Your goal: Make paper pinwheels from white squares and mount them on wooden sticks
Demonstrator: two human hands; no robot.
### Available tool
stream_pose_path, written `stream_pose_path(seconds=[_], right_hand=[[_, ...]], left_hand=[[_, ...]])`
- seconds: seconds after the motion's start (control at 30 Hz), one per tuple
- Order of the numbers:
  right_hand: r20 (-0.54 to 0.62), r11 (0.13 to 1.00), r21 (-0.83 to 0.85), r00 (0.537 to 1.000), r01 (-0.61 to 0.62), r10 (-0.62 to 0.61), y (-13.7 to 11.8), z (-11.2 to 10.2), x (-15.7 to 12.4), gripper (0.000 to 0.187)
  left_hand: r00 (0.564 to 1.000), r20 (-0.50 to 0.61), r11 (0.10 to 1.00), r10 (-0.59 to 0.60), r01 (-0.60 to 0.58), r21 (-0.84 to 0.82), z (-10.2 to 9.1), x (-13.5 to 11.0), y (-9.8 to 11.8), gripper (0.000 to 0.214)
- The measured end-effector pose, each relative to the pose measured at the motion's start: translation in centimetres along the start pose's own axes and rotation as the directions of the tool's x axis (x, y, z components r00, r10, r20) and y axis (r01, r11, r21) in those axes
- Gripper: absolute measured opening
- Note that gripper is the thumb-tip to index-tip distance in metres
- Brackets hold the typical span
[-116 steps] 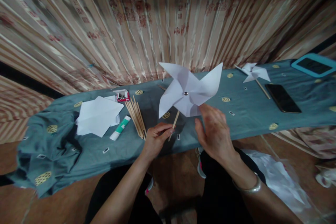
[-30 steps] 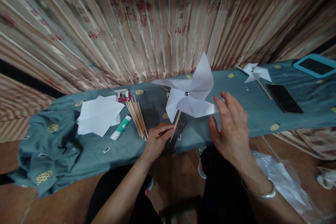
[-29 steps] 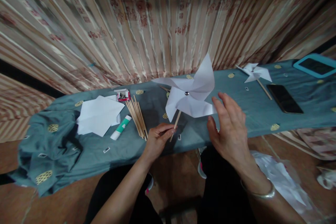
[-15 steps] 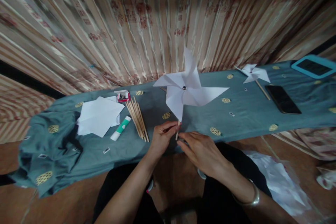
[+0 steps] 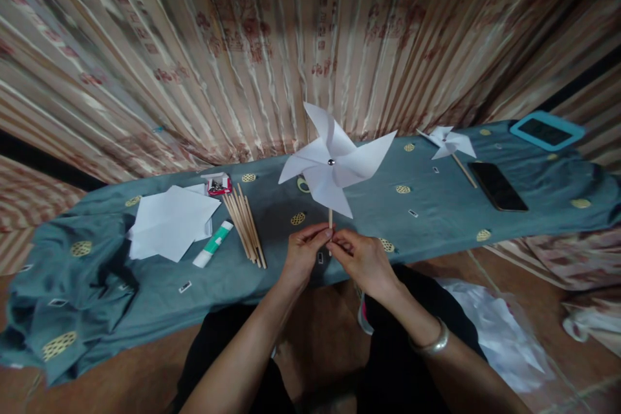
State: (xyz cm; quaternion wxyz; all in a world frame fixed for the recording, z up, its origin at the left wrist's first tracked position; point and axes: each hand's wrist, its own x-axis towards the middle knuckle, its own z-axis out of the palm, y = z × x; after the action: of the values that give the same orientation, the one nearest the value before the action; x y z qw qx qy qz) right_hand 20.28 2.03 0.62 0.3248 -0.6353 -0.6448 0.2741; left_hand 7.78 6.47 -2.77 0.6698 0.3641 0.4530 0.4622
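Note:
A white paper pinwheel (image 5: 334,160) with a metal pin at its hub stands upright on a thin wooden stick (image 5: 330,218). My left hand (image 5: 303,255) pinches the lower end of that stick. My right hand (image 5: 361,259) pinches the same stick from the other side, fingertips meeting those of the left. Both hands hover over the near edge of the teal cloth (image 5: 436,207) that covers the table.
On the cloth to the left lie white paper sheets (image 5: 167,220), a green glue stick (image 5: 213,244), a bundle of wooden sticks (image 5: 245,223) and a small box of pins (image 5: 218,184). To the right lie a second pinwheel (image 5: 449,142), a black phone (image 5: 497,185) and a blue-cased tablet (image 5: 546,131). A plastic bag (image 5: 490,333) lies on the floor.
My right hand left the pinwheel's blades, dropped to the stick and now pinches it beside the left. The pinwheel has turned and stands more upright.

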Motion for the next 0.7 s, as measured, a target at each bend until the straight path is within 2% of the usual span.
stream_pose_path(seconds=[0.17, 0.3, 0.43, 0.53, 0.63, 0.7], right_hand=[[-0.049, 0.999, 0.001, 0.998, -0.045, 0.045, 0.4, -1.5, 0.9, 0.015], [-0.148, 0.989, -0.103, 0.984, -0.110, 0.094, 2.3, -5.0, 2.2, 0.018], [-0.191, 0.955, -0.173, 0.960, -0.239, 0.206, 6.3, -9.8, 4.0, 0.015], [-0.220, 0.888, -0.290, 0.928, -0.356, 0.301, 10.2, -13.3, 5.1, 0.015], [-0.201, 0.878, -0.323, 0.932, -0.353, 0.301, 13.8, -16.1, 6.0, 0.019], [-0.271, 0.869, -0.355, 0.928, -0.344, 0.256, 15.7, -17.5, 6.4, 0.018]], left_hand=[[1.000, 0.011, 1.000, 0.008, -0.008, -0.011, 0.5, 0.0, 0.3, 0.037], [0.999, 0.034, 1.000, 0.006, -0.006, 0.008, 0.2, -0.2, 0.7, 0.041], [0.999, 0.035, 1.000, -0.001, 0.000, 0.024, -0.4, -0.3, 0.7, 0.043], [0.999, 0.038, 0.999, -0.016, 0.015, 0.031, -0.7, -0.3, 0.7, 0.043], [0.999, 0.044, 0.999, -0.024, 0.022, 0.043, -0.9, -0.4, 0.7, 0.042], [0.999, 0.048, 0.998, -0.021, 0.018, 0.058, -1.1, -0.5, 0.7, 0.042]])
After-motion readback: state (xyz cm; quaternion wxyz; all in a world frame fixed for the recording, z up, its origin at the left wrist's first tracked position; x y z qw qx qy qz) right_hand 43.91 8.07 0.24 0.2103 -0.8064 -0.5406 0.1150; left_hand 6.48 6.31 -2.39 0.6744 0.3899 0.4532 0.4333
